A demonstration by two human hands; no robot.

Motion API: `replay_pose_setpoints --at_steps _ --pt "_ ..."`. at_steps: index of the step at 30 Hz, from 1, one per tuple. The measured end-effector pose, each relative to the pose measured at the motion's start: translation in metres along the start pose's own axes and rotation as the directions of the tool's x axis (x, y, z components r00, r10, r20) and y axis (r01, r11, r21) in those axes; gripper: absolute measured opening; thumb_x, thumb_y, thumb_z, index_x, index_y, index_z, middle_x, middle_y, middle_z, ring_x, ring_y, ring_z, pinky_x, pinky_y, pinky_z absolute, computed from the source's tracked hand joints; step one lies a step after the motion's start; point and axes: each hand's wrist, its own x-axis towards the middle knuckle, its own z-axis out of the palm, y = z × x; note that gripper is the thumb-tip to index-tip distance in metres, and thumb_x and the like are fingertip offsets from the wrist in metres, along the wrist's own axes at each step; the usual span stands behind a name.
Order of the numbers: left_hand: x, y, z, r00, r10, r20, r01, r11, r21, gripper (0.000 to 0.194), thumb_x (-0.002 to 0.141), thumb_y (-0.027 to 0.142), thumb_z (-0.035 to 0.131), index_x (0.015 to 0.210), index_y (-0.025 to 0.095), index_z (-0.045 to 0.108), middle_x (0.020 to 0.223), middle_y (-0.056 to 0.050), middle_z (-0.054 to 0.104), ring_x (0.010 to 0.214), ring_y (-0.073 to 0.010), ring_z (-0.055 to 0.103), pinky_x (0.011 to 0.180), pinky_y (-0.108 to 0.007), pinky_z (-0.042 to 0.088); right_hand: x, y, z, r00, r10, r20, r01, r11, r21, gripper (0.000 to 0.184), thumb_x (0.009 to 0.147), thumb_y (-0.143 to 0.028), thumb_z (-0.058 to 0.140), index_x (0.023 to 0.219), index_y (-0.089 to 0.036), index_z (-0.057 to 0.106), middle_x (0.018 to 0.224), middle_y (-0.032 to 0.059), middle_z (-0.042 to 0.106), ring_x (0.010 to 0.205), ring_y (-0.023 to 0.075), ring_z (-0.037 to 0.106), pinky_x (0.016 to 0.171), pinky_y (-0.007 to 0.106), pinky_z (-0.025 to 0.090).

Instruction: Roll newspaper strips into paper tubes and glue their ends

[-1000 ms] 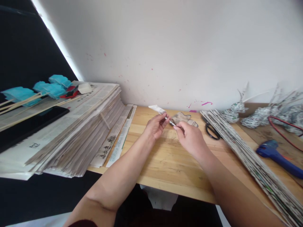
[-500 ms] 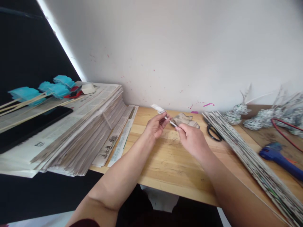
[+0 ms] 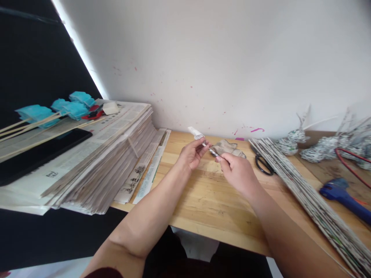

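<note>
Between my two hands runs a strip of printed newspaper [image 3: 196, 132], rolled into a narrow tube toward the right, its loose end sticking up past my left fingers. My left hand [image 3: 192, 153] pinches it between thumb and fingers. A short way to the right, my right hand [image 3: 236, 166] is closed on the thin rolled part, knuckles up. Both hands are held above the wooden table [image 3: 208, 204]. Just behind them lies a crumpled, stained grey-beige cloth [image 3: 227, 146], partly hidden by my right hand.
At left, a tall newspaper stack [image 3: 116, 154] carries a black phone [image 3: 49, 152], thin sticks and blue packets [image 3: 77, 110]. At right are black-handled scissors [image 3: 263, 165], a bundle of paper tubes [image 3: 301, 197], a blue glue gun [image 3: 344, 199] and woven paper pieces [image 3: 319, 148].
The view has shifted slightly, so the scene sits a little further right. Both hands keep their grip on the newspaper strip, which has turned slightly between them.
</note>
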Motion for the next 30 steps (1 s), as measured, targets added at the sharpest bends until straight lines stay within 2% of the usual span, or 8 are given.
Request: replay_pose_setpoints --at_steps 5,8,11,14,19,24,27,30 --pt "0.001 0.0009 -0.0004 1.0 -0.012 -0.002 0.012 1.0 0.012 0.008 0.081 0.006 0.062 0.073 0.008 0.064 0.068 -0.007 0.065 0.065 -0.0125 0.067 0.059 -0.014 0.055 0.0016 0.0037 -0.0029 0.95 0.1 0.295 -0.195 0.93 0.313 0.044 0.094 -0.047 0.035 0.088 -0.018 0.068 0.057 0.0003 0.058 0.044 0.0132 0.049 0.049 0.027 0.035" --pt "0.0031 0.0008 -0.001 1.0 0.0 -0.019 0.0 1.0 0.015 0.008 0.081 0.006 0.062 0.074 0.008 0.064 0.068 -0.006 0.065 0.066 -0.0121 0.067 0.061 -0.015 0.055 0.0007 0.0028 -0.0011 0.996 0.037 0.075 -0.047 0.99 0.136 0.029 0.087 -0.044 0.052 0.093 -0.02 0.067 0.069 0.0022 0.065 0.055 0.0153 0.055 0.055 0.027 0.037" --pt "0.004 0.0019 -0.0015 1.0 0.013 -0.018 -0.013 1.0 0.008 0.008 0.081 0.006 0.062 0.074 0.008 0.064 0.069 -0.006 0.064 0.066 -0.012 0.067 0.062 -0.016 0.056 -0.0003 -0.0009 -0.0002 0.994 -0.075 -0.083 0.069 0.995 -0.073 0.023 0.088 -0.039 0.053 0.089 -0.02 0.066 0.072 0.0039 0.067 0.063 0.0173 0.057 0.06 0.028 0.036" --pt "0.0032 0.0032 -0.0015 1.0 0.015 -0.008 -0.015 1.0 0.003 0.009 0.082 0.006 0.061 0.074 0.008 0.064 0.068 -0.006 0.064 0.066 -0.0124 0.067 0.059 -0.015 0.055 -0.0001 -0.003 -0.002 1.0 -0.024 -0.01 0.023 0.999 -0.041 0.032 0.092 -0.04 0.044 0.08 -0.02 0.066 0.06 0.0027 0.062 0.057 0.0164 0.055 0.056 0.028 0.033" --pt "0.0026 0.0025 -0.0016 1.0 0.007 -0.007 -0.007 1.0 0.011 0.008 0.082 0.005 0.06 0.075 0.008 0.064 0.068 -0.006 0.064 0.065 -0.0124 0.067 0.058 -0.014 0.055 0.0008 0.002 -0.004 0.942 0.098 0.322 -0.193 0.941 0.278 0.041 0.094 -0.048 0.035 0.088 -0.019 0.065 0.057 -0.0005 0.06 0.045 0.0129 0.051 0.049 0.026 0.035" --pt "0.0066 0.0024 -0.0042 0.999 0.035 -0.036 -0.035 0.999 -0.003 0.009 0.082 0.005 0.06 0.074 0.008 0.063 0.067 -0.005 0.064 0.065 -0.0126 0.068 0.058 -0.015 0.055 0.0002 0.0032 0.0 0.996 -0.083 -0.031 0.08 0.994 -0.075 0.02 0.087 -0.039 0.054 0.089 -0.021 0.065 0.073 0.0033 0.068 0.065 0.0182 0.059 0.059 0.028 0.035" --pt "0.0083 0.0032 -0.0058 0.999 0.051 -0.019 -0.051 0.999 -0.009 0.01 0.083 0.006 0.06 0.073 0.008 0.064 0.068 -0.005 0.064 0.066 -0.0131 0.069 0.059 -0.015 0.056 0.0008 0.0012 -0.0003 0.997 -0.076 -0.032 0.069 0.982 -0.177 0.029 0.092 -0.035 0.043 0.08 -0.021 0.065 0.064 0.0036 0.064 0.06 0.0183 0.057 0.056 0.029 0.031" --pt "0.0082 0.0035 -0.0062 0.999 0.049 -0.004 -0.049 0.999 0.008 0.01 0.082 0.006 0.06 0.073 0.008 0.065 0.069 -0.006 0.064 0.069 -0.0129 0.069 0.062 -0.015 0.056 0.0022 0.002 -0.0032 0.998 0.018 0.067 -0.015 0.999 -0.041 0.033 0.093 -0.037 0.041 0.079 -0.021 0.066 0.059 0.002 0.061 0.054 0.0166 0.055 0.055 0.028 0.032"
